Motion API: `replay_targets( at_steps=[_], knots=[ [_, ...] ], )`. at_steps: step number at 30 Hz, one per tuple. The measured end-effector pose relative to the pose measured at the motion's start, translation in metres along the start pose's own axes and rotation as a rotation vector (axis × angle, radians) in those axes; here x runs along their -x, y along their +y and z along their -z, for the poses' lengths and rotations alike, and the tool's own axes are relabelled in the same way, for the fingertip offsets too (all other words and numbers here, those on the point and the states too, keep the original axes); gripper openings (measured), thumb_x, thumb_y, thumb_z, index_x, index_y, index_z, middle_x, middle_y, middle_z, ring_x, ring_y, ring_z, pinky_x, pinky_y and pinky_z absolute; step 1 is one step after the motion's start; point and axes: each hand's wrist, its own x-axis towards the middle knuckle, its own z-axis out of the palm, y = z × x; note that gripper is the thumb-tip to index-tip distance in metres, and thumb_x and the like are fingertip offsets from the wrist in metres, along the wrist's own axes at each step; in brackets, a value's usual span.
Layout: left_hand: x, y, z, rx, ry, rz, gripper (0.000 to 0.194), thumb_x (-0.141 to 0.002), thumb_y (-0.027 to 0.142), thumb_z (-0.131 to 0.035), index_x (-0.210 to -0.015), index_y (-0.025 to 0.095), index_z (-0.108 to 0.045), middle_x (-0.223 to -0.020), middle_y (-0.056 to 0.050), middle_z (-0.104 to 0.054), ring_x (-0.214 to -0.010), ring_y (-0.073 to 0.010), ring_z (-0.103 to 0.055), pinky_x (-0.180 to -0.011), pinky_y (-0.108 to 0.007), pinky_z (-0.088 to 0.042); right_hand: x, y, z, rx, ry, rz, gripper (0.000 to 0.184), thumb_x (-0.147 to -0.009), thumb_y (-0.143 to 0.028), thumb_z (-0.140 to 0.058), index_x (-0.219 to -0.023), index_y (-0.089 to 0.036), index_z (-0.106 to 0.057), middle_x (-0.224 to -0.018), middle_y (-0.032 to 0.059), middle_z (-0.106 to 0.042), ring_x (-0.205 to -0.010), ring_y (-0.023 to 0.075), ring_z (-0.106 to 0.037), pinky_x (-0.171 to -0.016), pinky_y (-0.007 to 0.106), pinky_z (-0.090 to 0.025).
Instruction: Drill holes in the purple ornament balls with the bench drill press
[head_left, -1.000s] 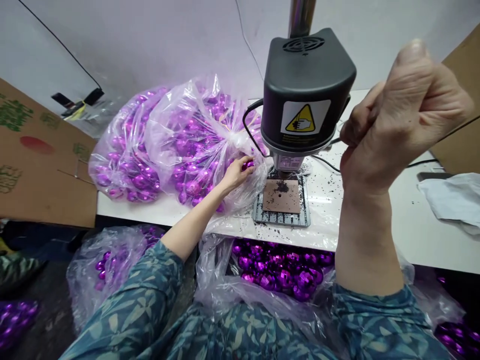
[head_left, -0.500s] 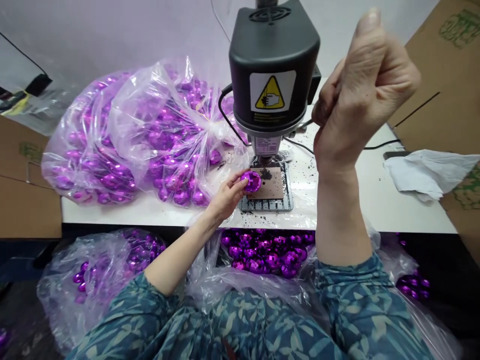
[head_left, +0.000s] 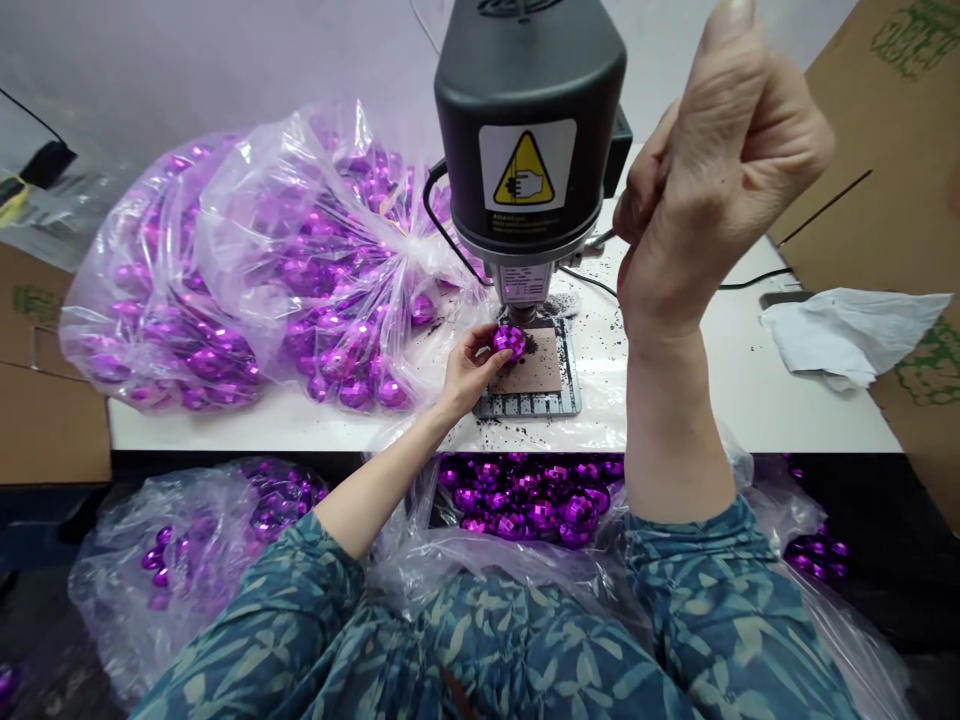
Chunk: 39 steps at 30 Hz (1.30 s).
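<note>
Between the thumb and fingers of my left hand (head_left: 471, 370) is a shiny purple faceted ball (head_left: 509, 342). It is over the left part of a brown square board (head_left: 538, 372), which lies on the grey slotted base (head_left: 574, 385) of a drill press (head_left: 529, 120). Black shavings are scattered on the board and base. My right hand (head_left: 716, 165) is raised at the right of the black drill head, closed around the end of a metal lever (head_left: 601, 240). Most of that lever is hidden behind the fingers.
Big clear bags (head_left: 247, 260) of purple balls fill the table's left. An open bag of purple balls (head_left: 536, 500) sits below the front edge. White cloth or paper (head_left: 847, 335) lies right. Cardboard boxes (head_left: 885, 200) flank the table, and a black cable (head_left: 750, 283) runs behind my right arm.
My left hand has brought a purple ball from beside the tied bag rightward over the board and turned it. My right hand stays on the lever. The whole view has shifted.
</note>
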Motion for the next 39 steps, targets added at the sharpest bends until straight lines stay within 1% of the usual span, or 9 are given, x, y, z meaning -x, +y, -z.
replay_targets(
  at_steps=[5, 8, 10, 11, 16, 18, 23, 29, 39],
  knots=[
    [-0.002, -0.007, -0.005, -0.035, -0.043, -0.045, 0.061, -0.078, 0.050, -0.083, -0.128, 0.024, -0.059, -0.128, -0.011, -0.068, -0.118, -0.0238, -0.069, -0.104, -0.045, -0.058, 0.001, 0.002, 0.001, 0.056, 0.004, 0.015, 0.051, -0.083, -0.057, -0.051, -0.057, -0.019, -0.030, -0.044, -0.0079, -0.031, -0.039, 0.0008, -0.029, -0.045, 0.022, -0.022],
    [0.000, -0.007, -0.008, -0.043, -0.073, -0.077, 0.060, -0.079, 0.049, -0.083, -0.129, 0.023, -0.060, -0.132, -0.012, -0.065, -0.124, -0.0251, -0.066, -0.107, -0.045, -0.056, 0.002, 0.003, 0.002, 0.096, 0.000, 0.040, 0.046, -0.096, -0.038, -0.047, -0.058, -0.020, -0.030, -0.045, -0.0070, -0.031, -0.039, 0.0036, -0.029, -0.046, 0.025, -0.024],
    [0.002, -0.004, -0.008, -0.050, -0.089, -0.080, 0.059, -0.080, 0.049, -0.082, -0.128, 0.022, -0.060, -0.132, -0.013, -0.065, -0.123, -0.0251, -0.066, -0.108, -0.045, -0.056, 0.003, 0.001, 0.002, 0.087, -0.013, 0.036, 0.043, -0.099, -0.023, -0.043, -0.057, -0.020, -0.031, -0.045, -0.0063, -0.031, -0.039, 0.0050, -0.029, -0.047, 0.026, -0.025],
    [0.004, -0.003, -0.008, -0.058, -0.092, -0.080, 0.059, -0.080, 0.048, -0.082, -0.127, 0.021, -0.059, -0.132, -0.013, -0.065, -0.122, -0.0249, -0.067, -0.107, -0.045, -0.056, 0.004, 0.000, 0.003, 0.075, -0.021, 0.031, 0.043, -0.099, -0.022, -0.043, -0.057, -0.020, -0.032, -0.046, -0.0059, -0.032, -0.040, 0.0055, -0.029, -0.047, 0.026, -0.025],
    [0.011, 0.007, -0.007, -0.223, -0.082, -0.157, 0.053, -0.082, 0.040, -0.081, -0.125, 0.020, -0.058, -0.124, -0.012, -0.067, -0.115, -0.0235, -0.068, -0.102, -0.042, -0.057, 0.004, -0.006, 0.002, 0.128, -0.006, 0.014, 0.050, -0.082, -0.060, -0.048, -0.057, -0.020, -0.031, -0.045, -0.0057, -0.031, -0.040, 0.0047, -0.029, -0.046, 0.026, -0.026],
    [0.013, 0.009, -0.007, -0.273, -0.073, -0.218, 0.049, -0.082, 0.035, -0.080, -0.123, 0.019, -0.057, -0.123, -0.012, -0.066, -0.114, -0.0231, -0.067, -0.100, -0.043, -0.057, 0.004, -0.007, 0.001, 0.159, -0.002, 0.001, 0.053, -0.080, -0.064, -0.047, -0.056, -0.020, -0.030, -0.044, -0.0060, -0.031, -0.039, 0.0036, -0.030, -0.046, 0.025, -0.026],
    [0.013, 0.008, -0.007, -0.220, -0.100, -0.266, 0.047, -0.083, 0.032, -0.079, -0.122, 0.020, -0.055, -0.129, -0.012, -0.064, -0.121, -0.0236, -0.065, -0.104, -0.044, -0.055, 0.002, -0.002, 0.000, 0.008, 0.006, 0.035, 0.051, -0.079, -0.059, -0.056, -0.054, -0.020, -0.033, -0.041, -0.0075, -0.030, -0.035, 0.0023, -0.028, -0.041, 0.026, -0.021],
    [0.008, 0.005, -0.011, -0.250, -0.126, -0.262, 0.050, -0.082, 0.035, -0.081, -0.123, 0.021, -0.056, -0.123, -0.010, -0.066, -0.116, -0.0237, -0.066, -0.102, -0.043, -0.055, 0.002, 0.001, 0.003, 0.008, -0.010, 0.047, 0.047, -0.083, -0.054, -0.055, -0.056, -0.020, -0.038, -0.042, -0.0077, -0.034, -0.036, 0.0019, -0.030, -0.042, 0.025, -0.021],
    [0.008, -0.003, -0.018, -0.157, -0.105, -0.188, 0.057, -0.083, 0.052, -0.079, -0.125, 0.021, -0.056, -0.123, -0.011, -0.067, -0.115, -0.0241, -0.067, -0.103, -0.044, -0.055, 0.007, -0.004, 0.003, -0.083, 0.007, 0.076, 0.046, -0.082, -0.046, -0.060, -0.054, -0.017, -0.038, -0.042, -0.0067, -0.032, -0.035, 0.0022, -0.030, -0.045, 0.027, -0.020]
  ],
)
